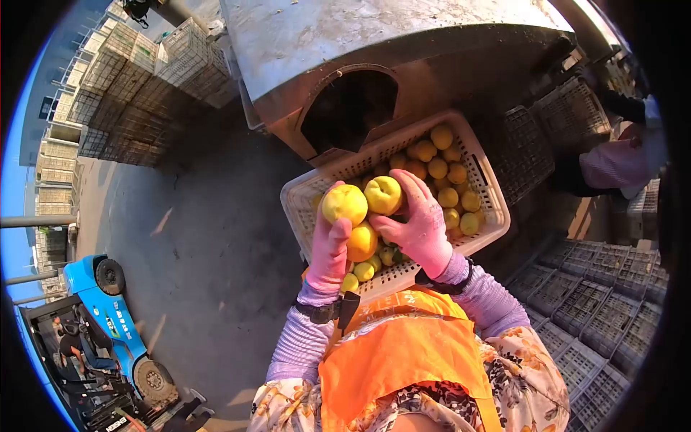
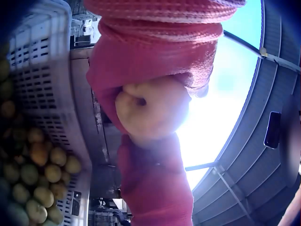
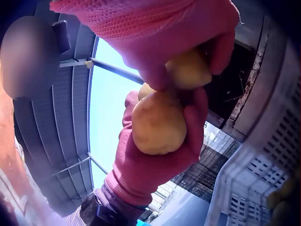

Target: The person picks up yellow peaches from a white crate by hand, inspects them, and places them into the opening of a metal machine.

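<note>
Both hands wear pink gloves and are raised over a white plastic crate (image 1: 493, 162) of yellow and orange fruit. My left hand (image 1: 330, 245) grips a round yellow fruit (image 1: 345, 204), with an orange-tinted fruit (image 1: 361, 242) just below it by the thumb. A stem dimple shows on a pale fruit (image 2: 162, 110) at the left hand in the left wrist view. Close beside, my right hand (image 1: 421, 227) holds another yellow fruit (image 1: 384, 195) between thumb and fingers. In the right wrist view that fruit (image 3: 190, 70) sits just above the left hand's large fruit (image 3: 159, 123).
A metal machine (image 1: 403, 36) with a dark opening (image 1: 349, 108) stands behind the crate. Stacked crates (image 1: 129, 93) rise at the far left, and more crates (image 1: 597, 288) lie at the right. A blue forklift (image 1: 108, 309) is at lower left; another person (image 1: 612, 165) is at right.
</note>
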The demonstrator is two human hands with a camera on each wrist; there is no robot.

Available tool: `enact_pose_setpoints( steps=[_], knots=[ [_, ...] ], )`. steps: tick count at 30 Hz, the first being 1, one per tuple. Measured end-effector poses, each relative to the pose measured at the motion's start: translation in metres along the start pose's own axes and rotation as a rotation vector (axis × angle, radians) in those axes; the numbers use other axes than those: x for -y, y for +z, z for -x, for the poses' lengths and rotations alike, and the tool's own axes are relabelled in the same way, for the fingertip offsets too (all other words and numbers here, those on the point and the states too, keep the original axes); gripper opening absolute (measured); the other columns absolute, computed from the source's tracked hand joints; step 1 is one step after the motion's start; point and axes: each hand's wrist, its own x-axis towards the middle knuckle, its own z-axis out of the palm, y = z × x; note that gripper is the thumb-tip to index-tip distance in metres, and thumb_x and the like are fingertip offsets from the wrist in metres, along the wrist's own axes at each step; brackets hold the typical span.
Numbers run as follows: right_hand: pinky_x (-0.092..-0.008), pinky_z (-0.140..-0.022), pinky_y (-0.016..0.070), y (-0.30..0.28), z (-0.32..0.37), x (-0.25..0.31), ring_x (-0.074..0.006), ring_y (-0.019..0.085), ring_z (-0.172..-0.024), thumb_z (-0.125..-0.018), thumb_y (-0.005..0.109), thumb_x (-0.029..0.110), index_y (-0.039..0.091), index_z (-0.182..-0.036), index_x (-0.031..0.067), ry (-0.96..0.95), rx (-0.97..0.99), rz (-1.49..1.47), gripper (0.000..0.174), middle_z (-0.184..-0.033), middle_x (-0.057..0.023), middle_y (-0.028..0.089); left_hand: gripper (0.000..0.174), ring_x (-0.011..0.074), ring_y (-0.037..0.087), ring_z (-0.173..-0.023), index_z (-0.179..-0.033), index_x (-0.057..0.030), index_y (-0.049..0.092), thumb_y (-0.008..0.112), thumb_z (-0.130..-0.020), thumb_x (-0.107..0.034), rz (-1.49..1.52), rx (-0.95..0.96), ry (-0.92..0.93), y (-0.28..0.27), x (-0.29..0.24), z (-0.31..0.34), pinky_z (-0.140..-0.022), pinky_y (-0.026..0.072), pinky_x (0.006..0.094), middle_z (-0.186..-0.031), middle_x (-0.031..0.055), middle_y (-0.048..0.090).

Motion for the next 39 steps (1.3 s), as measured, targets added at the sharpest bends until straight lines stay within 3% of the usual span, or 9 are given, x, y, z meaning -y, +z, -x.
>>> enact_pose_setpoints(
  steps=[4, 12, 16, 20, 24, 29, 33, 35, 39],
  knots=[
    [-0.0475, -0.106, 0.0429, 0.03, -0.046, -0.02, -0.0366, 0.053, -0.127, -0.066, 0.086, 0.037, 0.064, -0.124, 0.0, -0.211, -0.173, 0.397, 0.072, -0.139, -0.0173, 0.055, 0.084, 0.0222, 0.066, -0.106, -0.152, -0.01, 0.039, 0.074, -0.089, -0.052, 0.028, -0.045, -0.12, -0.008, -0.022, -0.009, -0.088, 0.0575, 0.0352, -0.13, 0.0083, 0.058],
    [-0.0508, -0.105, 0.0417, 0.116, -0.169, -0.09, -0.0431, 0.054, -0.121, -0.077, 0.073, 0.058, 0.062, -0.128, 0.0019, -0.327, -0.27, 0.725, 0.077, -0.137, -0.0188, 0.056, 0.088, 0.0215, 0.068, -0.09, -0.159, -0.0109, 0.028, 0.066, -0.094, -0.057, 0.075, 0.044, -0.262, -0.044, -0.028, -0.018, -0.07, 0.06, 0.0318, -0.119, 0.0114, 0.061],
    [-0.0492, -0.102, 0.0469, 0.05, -0.133, -0.016, -0.0432, 0.056, -0.122, -0.077, 0.08, 0.049, 0.058, -0.135, 0.0001, -0.259, 0.011, 0.382, 0.079, -0.141, -0.0227, 0.052, 0.079, 0.0207, 0.068, -0.091, -0.155, -0.0108, 0.035, 0.059, -0.097, -0.06, 0.187, 0.059, -0.347, -0.045, -0.03, -0.021, -0.074, 0.0598, 0.0326, -0.115, 0.0121, 0.063],
    [-0.0433, -0.107, 0.0475, 0.016, -0.052, 0.006, -0.0401, 0.055, -0.13, -0.069, 0.09, 0.035, 0.055, -0.139, -0.0004, -0.259, 0.412, -0.014, 0.086, -0.146, -0.0236, 0.049, 0.08, 0.0191, 0.063, -0.115, -0.146, -0.0036, 0.046, 0.058, -0.095, -0.065, 0.032, 0.314, -0.289, -0.029, -0.045, -0.026, -0.101, 0.0505, 0.0335, -0.13, 0.009, 0.061],
    [-0.0461, -0.109, 0.0428, 0.013, -0.045, 0.008, -0.0385, 0.054, -0.128, -0.064, 0.089, 0.038, 0.061, -0.131, -0.0013, -0.284, 0.291, 0.178, 0.082, -0.145, -0.0181, 0.052, 0.081, 0.0183, 0.059, -0.122, -0.146, -0.0027, 0.046, 0.058, -0.095, -0.065, 0.034, 0.436, -0.33, -0.018, -0.047, -0.04, -0.105, 0.0479, 0.0334, -0.134, 0.0079, 0.06],
    [-0.05, -0.109, 0.0376, 0.063, -0.104, -0.052, -0.0371, 0.048, -0.131, -0.064, 0.083, 0.053, 0.066, -0.124, 0.0044, -0.335, -0.164, 0.574, 0.08, -0.143, -0.0136, 0.052, 0.07, 0.0237, 0.066, -0.107, -0.14, -0.0041, 0.05, 0.036, -0.104, -0.063, 0.397, 0.172, -0.382, -0.044, -0.016, -0.055, -0.095, 0.055, 0.036, -0.123, 0.0152, 0.064],
    [-0.0514, -0.11, 0.0355, 0.111, -0.173, -0.095, -0.0391, 0.045, -0.133, -0.071, 0.075, 0.063, 0.063, -0.13, 0.0045, -0.414, -0.307, 0.612, 0.084, -0.142, -0.0173, 0.053, 0.05, 0.0307, 0.057, -0.128, -0.142, -0.0057, 0.051, 0.042, -0.107, -0.04, 0.632, 0.063, -0.32, -0.055, 0.001, -0.045, -0.111, 0.0414, 0.0546, -0.134, 0.0148, 0.062],
    [-0.0499, -0.108, 0.0409, 0.096, -0.17, -0.065, -0.0419, 0.05, -0.129, -0.07, 0.081, 0.052, 0.059, -0.133, 0.0019, -0.344, -0.202, 0.556, 0.083, -0.139, -0.0203, 0.055, 0.045, 0.0294, 0.055, -0.131, -0.145, -0.005, 0.049, 0.043, -0.108, -0.03, 0.357, 0.056, -0.159, -0.06, 0.01, -0.041, -0.114, 0.0384, 0.0534, -0.139, 0.0138, 0.059],
    [-0.0475, -0.105, 0.0458, 0.038, -0.105, -0.02, -0.0442, 0.053, -0.127, -0.069, 0.087, 0.044, 0.055, -0.137, -0.0002, -0.247, -0.03, 0.34, 0.087, -0.139, -0.0238, 0.055, 0.042, 0.0256, 0.056, -0.129, -0.143, -0.0041, 0.05, 0.055, -0.104, -0.021, 0.63, 0.141, -0.114, -0.034, -0.006, -0.041, -0.112, 0.0425, 0.0434, -0.139, 0.0106, 0.059]
  ],
)
